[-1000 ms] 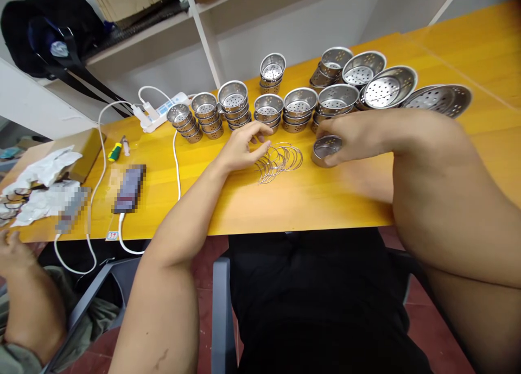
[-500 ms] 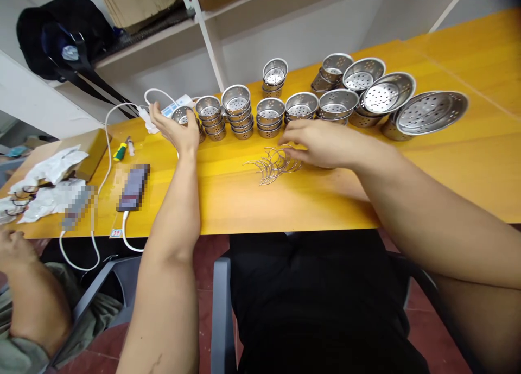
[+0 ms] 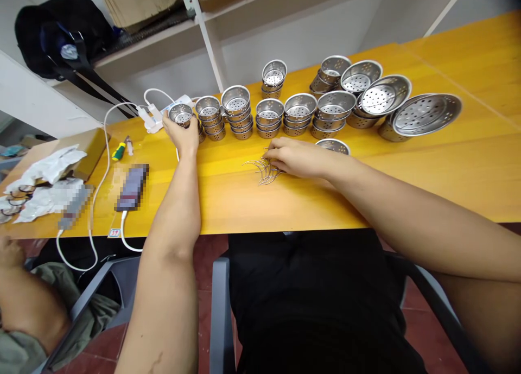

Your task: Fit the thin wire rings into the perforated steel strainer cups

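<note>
Curved wires (image 3: 264, 176) lie in an overlapping bunch on the yellow table (image 3: 252, 214), under and just left of the fingertips of the right hand (image 3: 299, 158). The right hand is palm down, its fingers bent toward the bunch; whether it pinches a wire cannot be told, as the fingertips are partly hidden. The left hand (image 3: 183, 137) grips the top cup (image 3: 180, 112) of a stack, thumb and fingers curved around the perforated metal side. To the right of the left hand stand a near stack (image 3: 210, 120) and, next to it, a taller stack (image 3: 236, 113). Just beyond the right hand is a middle stack (image 3: 300, 113); a single cup (image 3: 334, 145) stands beyond the right wrist, its lower part covered. Farther right of that hand, a wide bowl (image 3: 427, 115) is tilted. Left of the left hand are a power strip (image 3: 153, 126), just beside it, and a screwdriver (image 3: 119, 152), farther off.
</note>
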`<state>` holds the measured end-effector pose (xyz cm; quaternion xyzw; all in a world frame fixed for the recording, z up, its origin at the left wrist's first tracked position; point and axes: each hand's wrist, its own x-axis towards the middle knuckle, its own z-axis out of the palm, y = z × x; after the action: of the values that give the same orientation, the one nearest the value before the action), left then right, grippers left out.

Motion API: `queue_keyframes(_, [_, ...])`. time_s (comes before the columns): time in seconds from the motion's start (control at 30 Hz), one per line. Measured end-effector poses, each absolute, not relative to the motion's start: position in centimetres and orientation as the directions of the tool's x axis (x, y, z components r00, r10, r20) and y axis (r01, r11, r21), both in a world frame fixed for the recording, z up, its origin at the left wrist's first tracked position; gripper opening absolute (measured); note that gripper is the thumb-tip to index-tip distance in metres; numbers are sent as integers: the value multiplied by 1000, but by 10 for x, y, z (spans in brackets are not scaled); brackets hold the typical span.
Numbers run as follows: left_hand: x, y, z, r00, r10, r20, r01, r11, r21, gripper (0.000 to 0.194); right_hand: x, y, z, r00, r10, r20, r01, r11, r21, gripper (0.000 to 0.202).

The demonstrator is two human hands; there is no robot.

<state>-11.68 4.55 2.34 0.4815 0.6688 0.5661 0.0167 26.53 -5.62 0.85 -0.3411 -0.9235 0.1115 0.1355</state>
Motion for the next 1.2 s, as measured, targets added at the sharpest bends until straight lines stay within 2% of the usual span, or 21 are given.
queue_keyframes(0.1, [-114, 39, 32, -535, 601, 594, 649, -157, 744, 85, 265, -55, 8, -726, 662, 186, 594, 740, -316, 32])
queue_keyframes(0.2, [-105, 29, 42, -456, 568, 686, 699, -248, 670, 80, 266, -55, 9, -750, 632, 193, 566, 765, -307, 33])
queue_keyframes(0.37, [-67, 11, 39, -165, 633, 756, 693, -472, 546, 87, 265, -54, 12, -792, 580, 189, 519, 804, -291, 33])
queue_keyframes(0.53, [-22, 7, 9, 156, 665, 730, 511, -687, 516, 107, 264, -51, 10, -809, 545, 221, 466, 823, -324, 26])
queue_keyframes(0.63, [-8, 8, -4, 269, 645, 716, 451, -741, 498, 112, 264, -51, 8, -809, 522, 269, 421, 835, -355, 26])
queue_keyframes(0.77, [-9, 10, -7, 285, 650, 705, 456, -738, 497, 113, 266, -54, 14, -793, 512, 330, 371, 835, -405, 24])
queue_keyframes(0.97, [-16, 12, -5, 256, 646, 719, 483, -730, 483, 117, 268, -63, 31, -778, 499, 382, 308, 833, -460, 10])
queue_keyframes(1.2, [-13, 13, -4, 222, 685, 694, 437, -706, 558, 114, 267, -69, 39, -686, 561, 464, 290, 795, -532, 9])
